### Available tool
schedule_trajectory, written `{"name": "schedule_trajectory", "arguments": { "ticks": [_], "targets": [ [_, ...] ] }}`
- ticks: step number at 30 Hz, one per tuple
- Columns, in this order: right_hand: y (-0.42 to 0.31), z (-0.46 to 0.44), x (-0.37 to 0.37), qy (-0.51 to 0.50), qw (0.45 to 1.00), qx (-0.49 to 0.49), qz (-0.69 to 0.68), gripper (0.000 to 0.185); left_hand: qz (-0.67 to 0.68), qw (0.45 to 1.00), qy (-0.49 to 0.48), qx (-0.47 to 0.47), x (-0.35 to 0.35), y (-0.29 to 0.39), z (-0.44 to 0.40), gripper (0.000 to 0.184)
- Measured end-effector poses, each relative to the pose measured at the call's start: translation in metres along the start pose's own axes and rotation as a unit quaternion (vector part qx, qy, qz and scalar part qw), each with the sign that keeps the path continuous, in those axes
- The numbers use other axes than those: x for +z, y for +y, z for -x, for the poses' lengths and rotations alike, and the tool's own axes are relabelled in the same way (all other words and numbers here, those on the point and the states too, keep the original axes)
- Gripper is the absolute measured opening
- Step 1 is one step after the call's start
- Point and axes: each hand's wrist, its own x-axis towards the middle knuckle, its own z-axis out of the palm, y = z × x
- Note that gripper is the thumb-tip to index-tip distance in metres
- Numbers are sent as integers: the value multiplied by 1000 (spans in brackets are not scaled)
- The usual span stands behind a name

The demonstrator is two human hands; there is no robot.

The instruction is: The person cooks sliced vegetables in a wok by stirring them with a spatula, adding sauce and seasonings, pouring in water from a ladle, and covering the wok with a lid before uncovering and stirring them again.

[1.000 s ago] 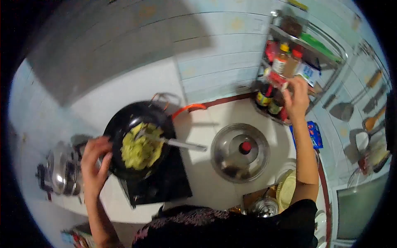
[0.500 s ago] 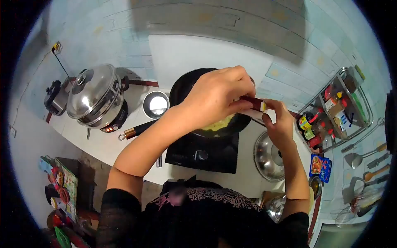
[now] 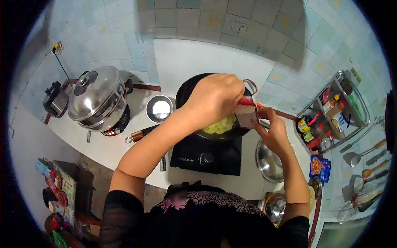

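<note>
Over a black wok, my left hand and my right hand together hold a small carton, red at its top edge with a pale, greyish face. The left hand is closed at the carton's upper left; its fingertips are partly hidden. Thumb and fingers of the right hand pinch the carton's right side. Pale yellow-green food lies in the wok, partly covered by my left arm and the carton. Beneath the wok is a black cooktop with a knob.
A steel steamer pot stands left, beside a small metal bowl. To the right lie a steel lid and a blue packet. A rack of bottles stands at the wall, with utensils hanging nearby.
The carton has tilted, so its pale face now shows more. Both hands have shifted slightly, the left one lower and the right one down and left. The camera view has moved a little.
</note>
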Motion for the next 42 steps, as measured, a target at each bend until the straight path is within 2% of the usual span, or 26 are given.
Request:
{"name": "schedule_trajectory", "arguments": {
  "ticks": [4,5,8,14,17,20,21,24,25,26,28,29,30,33,36,37,42],
  "targets": [
    [2,14,4,-32,995,-2,-99,34,12,995,16,-99,2,10,6,14],
    [7,15,6,-50,989,4,-137,36,-1,995,12,-99,1,11,5,12],
    [0,17,10,-52,950,12,-307,35,-29,991,31,-124,4,17,2,12],
    [1,12,10,-55,948,30,-313,31,66,980,66,-175,14,13,4,9],
    [1,12,8,-64,934,70,-344,29,115,981,89,-132,21,-1,12,7],
    [4,13,10,-43,943,60,-325,26,211,957,68,-188,21,-7,15,6],
    [7,12,10,-27,960,62,-271,25,246,940,31,-236,17,-8,15,8],
    [8,6,10,58,971,-6,-232,20,274,939,49,-204,18,-22,13,7],
    [9,2,9,55,985,-16,-166,21,239,944,67,-216,15,-25,12,9],
    [13,-2,9,52,993,-27,-98,21,316,912,84,-246,13,-28,12,13],
    [21,-8,11,40,997,-45,38,23,283,915,98,-272,3,-35,13,19],
    [25,-9,17,9,998,-4,54,23,314,907,124,-251,1,-37,16,23],
    [28,-3,24,29,998,14,58,24,350,891,140,-255,-3,-37,18,25],
    [27,-2,32,87,995,26,52,27,346,879,160,-286,-15,-36,34,23],
    [44,-1,47,34,994,36,96,27,348,870,168,-306,-22,-41,46,22],
    [46,0,48,32,994,73,71,28,346,869,171,-310,-25,-41,49,21],
    [50,4,54,94,991,61,-73,29,344,858,181,-335,-29,-37,60,20]
  ]
}}
